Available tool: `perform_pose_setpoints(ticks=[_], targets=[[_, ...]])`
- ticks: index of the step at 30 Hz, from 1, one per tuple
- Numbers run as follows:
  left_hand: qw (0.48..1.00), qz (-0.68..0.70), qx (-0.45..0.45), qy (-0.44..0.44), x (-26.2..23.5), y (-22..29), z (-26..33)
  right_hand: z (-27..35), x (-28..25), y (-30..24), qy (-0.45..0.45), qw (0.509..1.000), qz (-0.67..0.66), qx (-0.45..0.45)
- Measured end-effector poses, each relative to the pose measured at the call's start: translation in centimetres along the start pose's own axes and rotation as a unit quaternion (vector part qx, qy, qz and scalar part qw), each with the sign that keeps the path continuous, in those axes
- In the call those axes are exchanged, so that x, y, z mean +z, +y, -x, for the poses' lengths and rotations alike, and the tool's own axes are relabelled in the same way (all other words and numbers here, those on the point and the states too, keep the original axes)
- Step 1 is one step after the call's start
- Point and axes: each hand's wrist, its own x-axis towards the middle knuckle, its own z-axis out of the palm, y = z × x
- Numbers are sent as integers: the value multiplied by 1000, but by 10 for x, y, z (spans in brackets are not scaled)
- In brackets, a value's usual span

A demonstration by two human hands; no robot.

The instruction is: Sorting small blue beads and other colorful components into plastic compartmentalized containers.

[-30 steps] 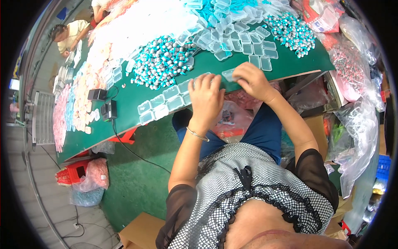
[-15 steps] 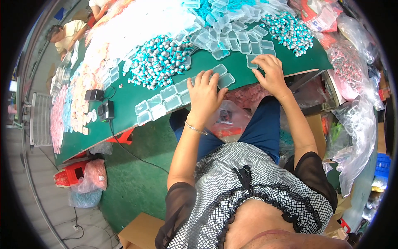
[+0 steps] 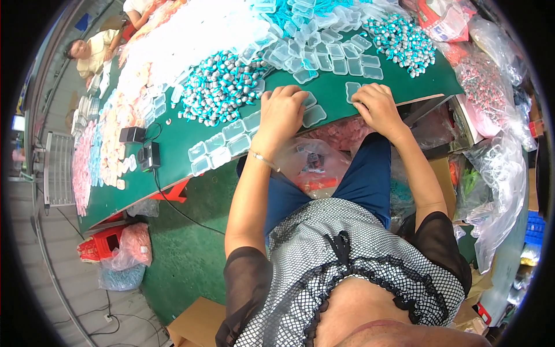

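A double row of small clear plastic boxes [image 3: 236, 128] lies along the near edge of the green table. Over its right part is my left hand [image 3: 281, 109], fingers curled and pressed together; whatever they hold, if anything, is hidden under them. Just right of that hand, two boxes at the row's end [image 3: 314, 115] show. My right hand [image 3: 376, 106] has its thumb and fingers closed at the edge of a single clear box [image 3: 351, 91], which lies flat on the table, apart from the pile of clear boxes [image 3: 341, 53] behind it.
Grey-and-teal small parts lie in one heap [image 3: 221, 84] beyond my left hand and another [image 3: 402, 45] at the far right. Two black devices [image 3: 148, 155] with a cable sit on the left. Plastic bags [image 3: 497, 191] crowd the right side. Two people sit at the far left.
My left hand has shifted slightly up and left, and its spread fingers have curled in. With my right hand at it, the single box has come slightly nearer, away from the pile.
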Motion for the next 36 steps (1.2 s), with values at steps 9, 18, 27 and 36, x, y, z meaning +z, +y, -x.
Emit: perform_pose_setpoints(ticks=[9,18,27,36], targets=[[990,11,51,-134,10,-4,-44,-9,-13,36,-87,996,1,-32],[992,-76,-48,-87,26,16,-40,-12,-13,43,-47,998,-38,-29],[988,-91,-114,-52,19,28,-32,-4,-11,28,-96,994,-38,38],[993,53,42,-93,11,12,-18,-5,-26,47,-94,994,-19,-58]])
